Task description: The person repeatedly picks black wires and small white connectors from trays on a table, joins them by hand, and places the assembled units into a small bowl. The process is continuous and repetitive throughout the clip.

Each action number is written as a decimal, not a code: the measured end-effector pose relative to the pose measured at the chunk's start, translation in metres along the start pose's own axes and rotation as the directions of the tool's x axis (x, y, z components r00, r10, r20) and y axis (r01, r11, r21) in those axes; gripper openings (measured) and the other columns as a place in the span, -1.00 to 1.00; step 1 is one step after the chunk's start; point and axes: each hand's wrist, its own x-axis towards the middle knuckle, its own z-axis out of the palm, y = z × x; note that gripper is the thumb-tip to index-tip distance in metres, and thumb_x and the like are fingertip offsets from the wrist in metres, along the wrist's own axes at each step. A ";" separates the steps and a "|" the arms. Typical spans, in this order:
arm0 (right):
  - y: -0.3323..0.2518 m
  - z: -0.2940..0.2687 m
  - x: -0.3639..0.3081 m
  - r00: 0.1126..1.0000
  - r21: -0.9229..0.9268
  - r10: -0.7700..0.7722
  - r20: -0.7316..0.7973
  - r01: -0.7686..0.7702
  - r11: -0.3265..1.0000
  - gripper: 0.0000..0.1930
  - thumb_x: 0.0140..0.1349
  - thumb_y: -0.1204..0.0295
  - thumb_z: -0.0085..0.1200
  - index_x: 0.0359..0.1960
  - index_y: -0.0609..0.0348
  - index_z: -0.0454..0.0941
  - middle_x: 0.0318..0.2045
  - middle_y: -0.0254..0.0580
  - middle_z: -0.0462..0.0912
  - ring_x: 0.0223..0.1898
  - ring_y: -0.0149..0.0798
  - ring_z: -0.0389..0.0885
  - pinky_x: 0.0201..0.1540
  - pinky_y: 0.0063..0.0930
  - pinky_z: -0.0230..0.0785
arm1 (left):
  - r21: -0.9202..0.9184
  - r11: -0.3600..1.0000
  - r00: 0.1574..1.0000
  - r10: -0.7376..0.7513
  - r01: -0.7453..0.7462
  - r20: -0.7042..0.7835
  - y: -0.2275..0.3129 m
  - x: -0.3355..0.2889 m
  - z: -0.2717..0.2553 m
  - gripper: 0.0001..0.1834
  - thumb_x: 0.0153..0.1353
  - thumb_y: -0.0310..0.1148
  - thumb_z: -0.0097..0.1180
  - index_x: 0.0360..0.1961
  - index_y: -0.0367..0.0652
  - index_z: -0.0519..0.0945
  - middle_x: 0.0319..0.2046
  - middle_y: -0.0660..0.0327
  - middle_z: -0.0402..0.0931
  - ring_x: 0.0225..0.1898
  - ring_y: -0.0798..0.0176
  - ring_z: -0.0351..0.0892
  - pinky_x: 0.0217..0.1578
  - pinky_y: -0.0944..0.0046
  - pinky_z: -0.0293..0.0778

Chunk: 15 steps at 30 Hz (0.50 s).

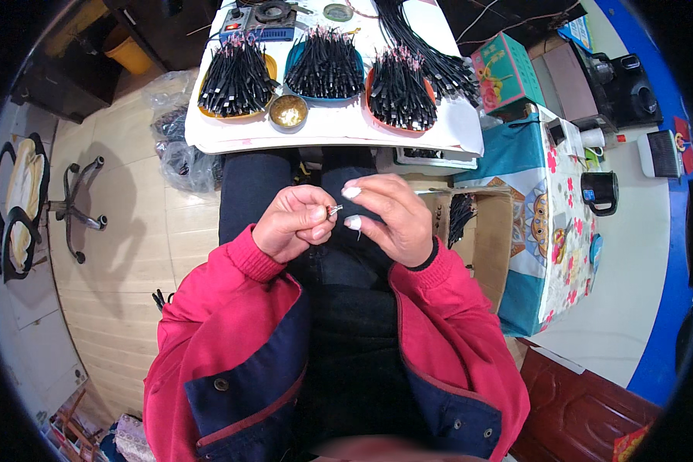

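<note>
Above my lap, my left hand is closed, pinching a small piece with shiny metal tips between thumb and forefinger. Most of that piece is hidden by the fingers, and its kind is too small to make out. Just to the right, my right hand is held with thumb and forefinger apart, facing the piece without touching it. White coverings wrap those two fingertips. A thin pale strand hangs by the right thumb. Beyond my hands, bundles of black cables with pinkish wire ends fill a yellow tray, a blue tray and an orange tray.
The white table also bears a metal bowl, a blue box-shaped device and a loose cable bundle. A cardboard box stands right of my legs, beside a cloth-covered table. Plastic bags lie left.
</note>
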 end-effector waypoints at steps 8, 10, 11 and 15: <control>-0.006 0.007 0.004 0.958 0.265 0.264 0.114 -0.285 0.921 -0.85 0.10 0.64 0.17 -0.27 0.28 0.56 -0.33 -0.09 0.59 -0.29 -0.13 0.60 -0.20 -0.40 0.44 | 0.277 0.960 0.996 0.054 -0.034 -0.064 0.009 -0.002 0.002 -0.85 0.25 -0.48 0.17 -0.21 -0.35 0.61 -0.50 0.20 0.53 -0.55 0.48 0.38 -0.53 0.51 0.25; -0.002 0.007 0.001 0.940 0.330 0.301 0.162 -0.339 0.881 -0.86 0.14 0.60 0.13 -0.25 0.28 0.55 -0.32 -0.09 0.58 -0.31 -0.17 0.57 -0.22 -0.46 0.40 | 0.360 0.931 0.995 0.086 -0.063 -0.048 0.010 -0.001 0.001 -0.86 0.24 -0.50 0.17 -0.21 -0.36 0.62 -0.48 0.19 0.54 -0.53 0.47 0.43 -0.51 0.51 0.29; -0.001 0.008 -0.001 0.928 0.398 0.327 0.180 -0.373 0.838 -0.87 0.15 0.59 0.14 -0.25 0.28 0.55 -0.31 -0.10 0.59 -0.30 -0.20 0.58 -0.22 -0.47 0.41 | 0.362 0.931 0.996 0.079 -0.055 -0.051 0.009 -0.001 0.000 -0.85 0.24 -0.50 0.18 -0.21 -0.36 0.61 -0.48 0.19 0.55 -0.53 0.47 0.43 -0.51 0.51 0.29; 0.000 0.007 -0.004 0.919 0.466 0.342 0.197 -0.395 0.792 -0.81 0.12 0.57 0.19 -0.20 0.27 0.56 -0.24 -0.09 0.59 -0.28 -0.18 0.58 -0.19 -0.46 0.41 | 0.253 0.966 0.998 0.054 -0.043 -0.037 0.006 -0.002 0.001 -0.85 0.24 -0.49 0.18 -0.21 -0.36 0.61 -0.49 0.18 0.54 -0.54 0.45 0.40 -0.52 0.50 0.27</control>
